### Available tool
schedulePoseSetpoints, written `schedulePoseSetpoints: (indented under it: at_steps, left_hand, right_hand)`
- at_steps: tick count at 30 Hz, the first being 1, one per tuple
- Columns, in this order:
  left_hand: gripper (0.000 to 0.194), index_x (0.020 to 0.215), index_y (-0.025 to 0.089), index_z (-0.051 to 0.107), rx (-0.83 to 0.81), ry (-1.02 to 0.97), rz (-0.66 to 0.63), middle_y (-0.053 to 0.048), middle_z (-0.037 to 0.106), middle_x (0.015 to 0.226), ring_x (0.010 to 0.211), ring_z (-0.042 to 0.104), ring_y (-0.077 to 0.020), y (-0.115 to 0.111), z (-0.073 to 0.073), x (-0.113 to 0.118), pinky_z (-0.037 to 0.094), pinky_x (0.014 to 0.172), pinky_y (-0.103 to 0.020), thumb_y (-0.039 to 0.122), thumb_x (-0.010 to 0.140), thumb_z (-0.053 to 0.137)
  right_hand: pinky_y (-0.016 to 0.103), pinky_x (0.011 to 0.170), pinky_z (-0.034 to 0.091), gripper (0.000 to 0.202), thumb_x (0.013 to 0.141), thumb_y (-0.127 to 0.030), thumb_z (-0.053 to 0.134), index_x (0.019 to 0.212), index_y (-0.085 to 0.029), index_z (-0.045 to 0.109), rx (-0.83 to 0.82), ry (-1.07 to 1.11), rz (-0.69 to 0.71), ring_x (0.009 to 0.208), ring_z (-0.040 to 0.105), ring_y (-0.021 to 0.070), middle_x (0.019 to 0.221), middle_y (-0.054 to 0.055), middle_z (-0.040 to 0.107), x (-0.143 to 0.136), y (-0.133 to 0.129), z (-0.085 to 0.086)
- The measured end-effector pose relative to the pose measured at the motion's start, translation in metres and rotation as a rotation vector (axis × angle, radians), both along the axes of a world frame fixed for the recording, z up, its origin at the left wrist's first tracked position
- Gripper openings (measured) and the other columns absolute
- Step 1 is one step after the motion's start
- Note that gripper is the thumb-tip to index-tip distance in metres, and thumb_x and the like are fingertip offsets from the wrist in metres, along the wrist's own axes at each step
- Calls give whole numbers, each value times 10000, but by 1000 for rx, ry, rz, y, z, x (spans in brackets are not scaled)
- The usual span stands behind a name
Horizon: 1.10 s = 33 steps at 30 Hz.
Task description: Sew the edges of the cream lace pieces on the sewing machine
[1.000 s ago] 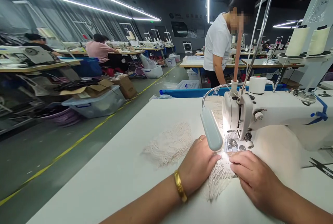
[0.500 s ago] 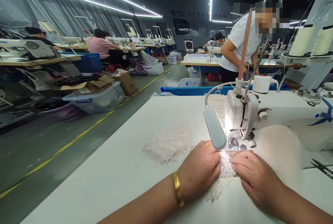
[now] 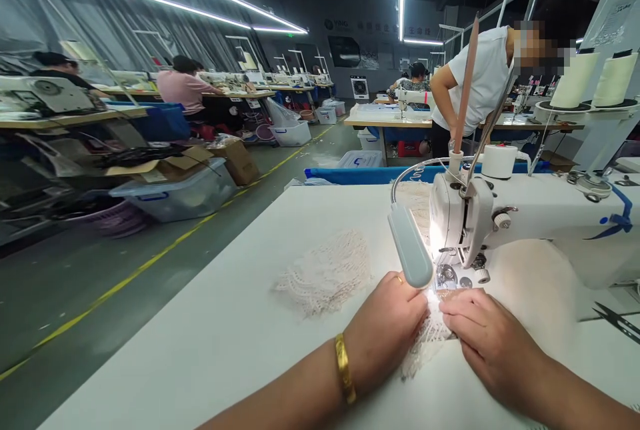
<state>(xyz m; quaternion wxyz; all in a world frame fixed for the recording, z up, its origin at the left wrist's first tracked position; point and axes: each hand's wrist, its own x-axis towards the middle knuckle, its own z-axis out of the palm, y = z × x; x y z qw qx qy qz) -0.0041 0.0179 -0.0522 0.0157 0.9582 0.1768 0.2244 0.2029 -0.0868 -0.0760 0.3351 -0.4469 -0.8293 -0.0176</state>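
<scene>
At the sewing head: both hands on a strip of lace

Taking the lit stitching spot as the clock's centre, the lace strip point(image 3: 431, 337) lies there on the white table point(image 3: 225, 323), its loose end trailing toward seven o'clock. The left hand point(image 3: 387, 337) comes in from eight, fingers bunched together at the lace's edge; the lamp point(image 3: 411, 243) at eleven covers some fingertips, so I can't tell whether they pinch or just press. From four, the right hand point(image 3: 493, 333) touches the strip's near edge, fingers together; its thumb's hold is hidden too.

The sewing machine point(image 3: 540, 207) stretches from twelve to two. A second lace piece point(image 3: 327, 273) lies flat at nine, scissors point(image 3: 617, 320) at three.

Lining up and guiding the edge seems the step in hand. Next calls for light, even tension, fingertips clear of the needle.
</scene>
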Motion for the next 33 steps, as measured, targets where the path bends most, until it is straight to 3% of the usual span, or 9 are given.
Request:
schedulePoseSetpoints:
  at_steps: [14, 21, 33]
  left_hand:
    - [251, 726, 160, 533, -27, 111, 55, -34, 667, 822, 715, 578, -177, -3, 9, -2, 419, 632, -318, 69, 960, 527]
    - [224, 767, 164, 564, -44, 92, 32, -31, 674, 872, 745, 587, -182, -3, 6, -2, 403, 654, -325, 29, 937, 511]
    - [261, 767, 191, 578, -85, 47, 0, -60, 699, 918, 816, 631, -220, 0, 7, -2, 499, 775, -395, 77, 972, 462]
  right_hand:
    - [455, 889, 606, 463, 808, 93, 447, 1135, -173, 637, 7, 10, -10, 1093, 638, 278, 1164, 93, 740, -2, 0, 1]
    - [453, 875, 605, 451, 815, 81, 442, 1136, -172, 633, 14, 3, -13, 1081, 642, 283, 1154, 100, 742, -2, 0, 1]
    - [444, 889, 597, 482, 793, 89, 445, 1144, -186, 626, -2, 15, -10, 1122, 638, 282, 1164, 94, 737, -3, 0, 4]
